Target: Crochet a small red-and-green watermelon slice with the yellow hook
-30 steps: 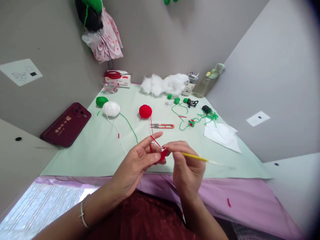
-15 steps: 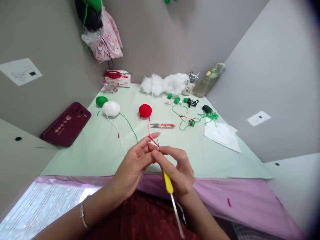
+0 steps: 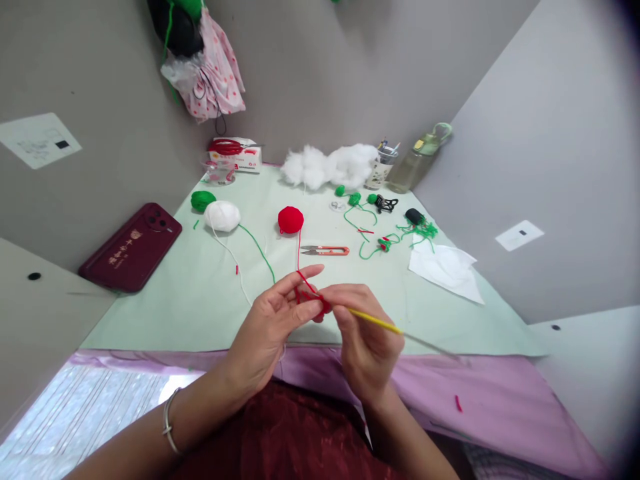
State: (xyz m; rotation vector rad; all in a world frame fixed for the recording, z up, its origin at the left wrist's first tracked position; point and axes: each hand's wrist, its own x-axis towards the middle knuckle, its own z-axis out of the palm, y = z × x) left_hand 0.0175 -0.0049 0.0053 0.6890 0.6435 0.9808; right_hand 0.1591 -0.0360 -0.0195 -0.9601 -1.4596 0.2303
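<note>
Swinging back out to the right, our crochet hook (image 3: 377, 322) now lies nearly level again, its yellow grip pinched in our right hand (image 3: 367, 340) and its metal tail pointing off toward the right edge of the tabletop (image 3: 200, 293). Half a second ago the same hook stood almost upright with its tail toward our lap, so we read this as one full turn of the wrist, most likely a stitch just pulled through. Our left hand (image 3: 273, 327) has barely shifted: thumb and middle finger close on the small red crocheted piece (image 3: 320, 303), while the forefinger stretches forward with the red strand (image 3: 299, 257) laid over it. That strand runs up and away to the red yarn ball (image 3: 291, 219), which sits where it did, well apart from our hands. The piece itself is mostly hidden between our fingertips, so we cannot tell how large it has grown. Beyond it, the orange snips (image 3: 325, 251) lie untouched, and the white yarn ball (image 3: 223, 216) and green yarn ball (image 3: 203, 199) rest to the left.
</note>
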